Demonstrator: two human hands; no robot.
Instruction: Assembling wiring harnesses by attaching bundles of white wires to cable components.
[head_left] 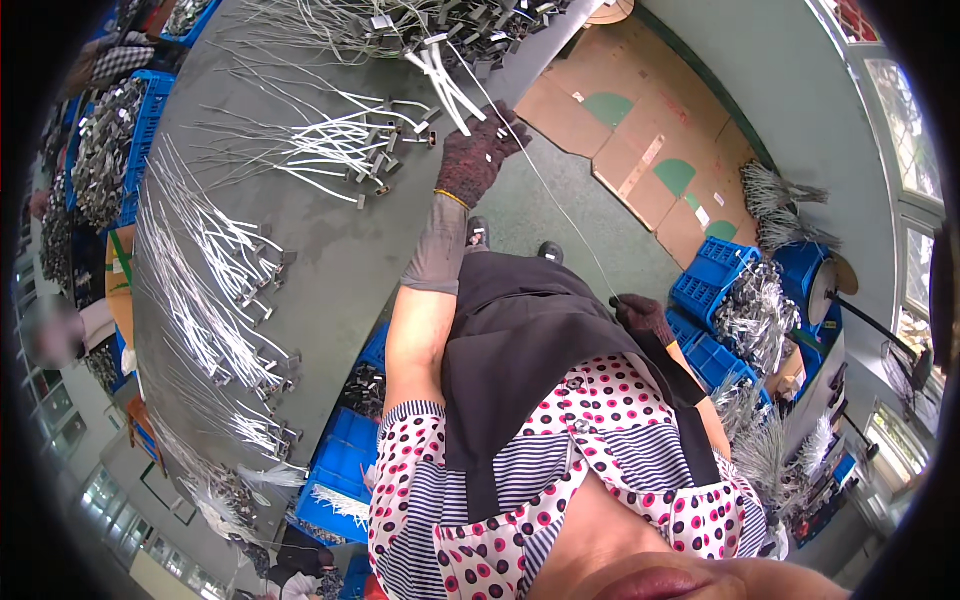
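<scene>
My left hand (478, 158), in a dark red knitted glove, reaches over the table's edge. Its fingers close on the ends of a few white-sleeved cables (445, 88), which point up toward the far pile. One long thin grey wire (556, 198) runs from near these cables, past the left fingers, down to my right hand (644, 318). That hand, in the same kind of glove, is low beside my black apron, its fingers closed at the wire's end. Nearest the left hand on the table lies a bunch of white-sleeved cables with small dark connectors (345, 145).
More cable bunches (215, 300) lie along the grey table (335, 255). A dark connector pile (490, 35) sits at its far end. Blue crates (345, 450) stand beneath the table; others (715, 280) stand at right. Flattened cardboard (630, 130) covers floor ahead. Another person is at far left.
</scene>
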